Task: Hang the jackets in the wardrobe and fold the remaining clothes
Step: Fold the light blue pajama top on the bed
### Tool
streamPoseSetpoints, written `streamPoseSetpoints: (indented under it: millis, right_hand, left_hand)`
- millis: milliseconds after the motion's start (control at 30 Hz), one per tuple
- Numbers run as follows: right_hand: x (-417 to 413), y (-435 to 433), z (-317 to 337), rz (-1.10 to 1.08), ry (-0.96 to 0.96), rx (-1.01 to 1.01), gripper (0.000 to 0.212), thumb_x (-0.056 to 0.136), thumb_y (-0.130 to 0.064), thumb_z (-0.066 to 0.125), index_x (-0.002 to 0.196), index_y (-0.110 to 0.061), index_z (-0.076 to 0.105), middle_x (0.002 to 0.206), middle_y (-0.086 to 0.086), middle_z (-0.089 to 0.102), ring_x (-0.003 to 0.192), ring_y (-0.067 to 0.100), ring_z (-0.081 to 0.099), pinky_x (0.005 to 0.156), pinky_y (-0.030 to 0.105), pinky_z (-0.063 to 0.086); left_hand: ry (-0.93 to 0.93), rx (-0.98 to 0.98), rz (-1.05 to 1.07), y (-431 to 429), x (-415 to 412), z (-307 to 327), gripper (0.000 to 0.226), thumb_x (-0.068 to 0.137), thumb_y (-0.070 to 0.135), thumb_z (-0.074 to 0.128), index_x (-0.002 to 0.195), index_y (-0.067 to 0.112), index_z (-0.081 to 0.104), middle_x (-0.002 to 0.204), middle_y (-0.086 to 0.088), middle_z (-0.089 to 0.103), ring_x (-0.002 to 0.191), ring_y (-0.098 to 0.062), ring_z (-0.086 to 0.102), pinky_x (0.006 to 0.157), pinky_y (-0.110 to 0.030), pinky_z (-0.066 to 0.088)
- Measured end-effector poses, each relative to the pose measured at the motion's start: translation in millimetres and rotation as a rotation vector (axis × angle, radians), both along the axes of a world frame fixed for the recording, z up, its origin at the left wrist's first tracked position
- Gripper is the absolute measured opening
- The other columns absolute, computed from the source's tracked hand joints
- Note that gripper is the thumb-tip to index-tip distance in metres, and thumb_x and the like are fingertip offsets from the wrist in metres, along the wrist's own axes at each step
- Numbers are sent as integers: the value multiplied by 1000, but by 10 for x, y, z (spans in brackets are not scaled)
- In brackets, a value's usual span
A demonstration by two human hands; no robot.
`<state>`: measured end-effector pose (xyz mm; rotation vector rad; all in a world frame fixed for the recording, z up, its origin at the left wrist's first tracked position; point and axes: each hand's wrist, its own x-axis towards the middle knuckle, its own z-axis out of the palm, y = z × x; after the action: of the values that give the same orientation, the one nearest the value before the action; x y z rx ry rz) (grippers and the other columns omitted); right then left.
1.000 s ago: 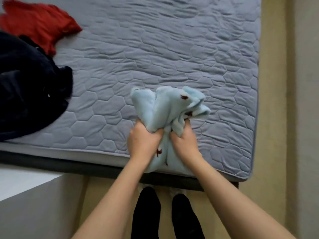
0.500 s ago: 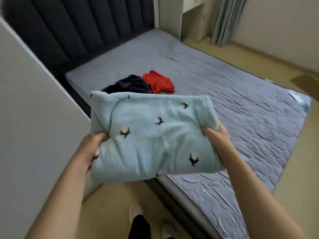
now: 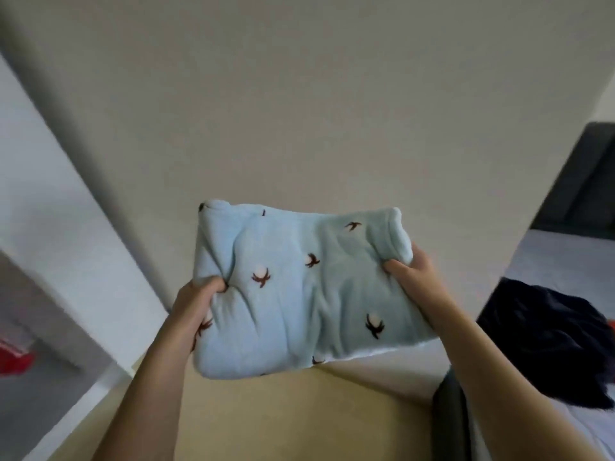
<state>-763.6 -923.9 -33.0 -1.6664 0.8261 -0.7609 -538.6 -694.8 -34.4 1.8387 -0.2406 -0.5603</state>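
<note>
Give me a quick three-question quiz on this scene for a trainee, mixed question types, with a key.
1. True or false: the left hand and right hand both grip the folded blue garment.
2. The dark garment lies: A) on the bed; B) on the floor; C) under the left hand.
3. Fill in: the blurred item at far left is coloured ___.
Key: 1 true; 2 A; 3 red.

A grey bed (image 3: 565, 257) is showing at the right edge of the frame, its dark headboard (image 3: 585, 174) rising at the upper right. A yellowish floor (image 3: 299, 424) is filling the bottom centre, and a white surface (image 3: 50, 227) is slanting down the left.
</note>
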Motion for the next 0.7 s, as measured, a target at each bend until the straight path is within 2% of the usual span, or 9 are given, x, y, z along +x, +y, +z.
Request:
streamPoseSetpoints:
  millis: [133, 167, 233, 300, 400, 500, 567, 633, 700]
  right_hand:
    - [1365, 943, 223, 336, 11, -128, 44, 78, -17, 62, 120, -25, 53, 106, -5, 61, 98, 15, 60, 84, 33, 50]
    - [1679, 1236, 275, 418, 15, -159, 43, 81, -16, 62, 122, -24, 52, 105, -8, 60, 97, 13, 59, 80, 29, 48]
    - [2249, 1838, 358, 554, 4, -209, 39, 85, -11, 60, 122, -21, 52, 100, -11, 58, 93, 9, 57, 73, 22, 44]
    - [2775, 2438, 420, 654, -29, -228, 39, 86, -11, 60, 123, -19, 52, 101, -11, 59, 96, 10, 58, 76, 25, 44]
    - [3439, 3248, 572, 779, -76, -236, 44, 86, -12, 59, 128, -20, 51, 105, -13, 57, 97, 6, 56, 80, 24, 43]
    - [4126, 4102, 783, 907, -104, -272, 48, 87, -14, 60, 132, -22, 48, 112, -9, 58, 103, 14, 56, 89, 31, 44]
    - [4576, 4602, 956, 991, -138, -302, 50, 87, -16, 61, 134, -23, 47, 119, -4, 57, 109, 17, 55, 90, 31, 43]
    - [5015, 5008, 1160, 1054, -175, -327, 53, 87, -14, 62, 137, -22, 45, 121, -3, 56, 109, 15, 54, 87, 26, 40]
    - [5469, 5352, 1379, 1095, -224, -337, 51, 87, -8, 61, 135, -19, 47, 116, -4, 55, 97, 7, 54, 73, 13, 40]
  left_hand:
    - [-126, -5, 264, 1100, 530, 216, 16, 79, 22, 61, 72, 10, 53, 59, -6, 51, 55, -23, 47, 52, -29, 31]
    - [-150, 2, 317, 1381, 645, 281, 12, 78, 22, 63, 77, 12, 56, 61, -5, 54, 57, -20, 50, 52, -28, 33]
    - [-175, -35, 389, 1949, 889, 407, 32, 63, 29, 63, 92, 15, 60, 71, 0, 61, 64, -16, 57, 53, -25, 36]
    - [-189, -59, 474, 2588, 1128, 530, 45, 58, 31, 61, 101, 17, 59, 79, 1, 63, 70, -15, 59, 54, -25, 38]
    - [-249, -57, 606, 3471, 1454, 707, 35, 73, 20, 68, 107, 18, 58, 85, 0, 63, 71, -14, 58, 55, -24, 39]
    - [-325, 22, 700, 4299, 1798, 920, 54, 60, 38, 63, 110, 18, 56, 93, -2, 64, 80, -20, 61, 68, -29, 48]
    - [-373, 93, 757, 4742, 2049, 1074, 58, 61, 45, 62, 111, 17, 51, 95, -1, 60, 85, -20, 59, 75, -33, 49]
    - [-437, 123, 805, 5090, 2358, 1224, 60, 63, 48, 61, 111, 15, 48, 95, 0, 57, 85, -19, 57, 73, -33, 48]
    - [-511, 139, 827, 5371, 2724, 1397, 62, 63, 50, 61, 111, 13, 48, 95, 0, 56, 88, -19, 57, 76, -33, 50]
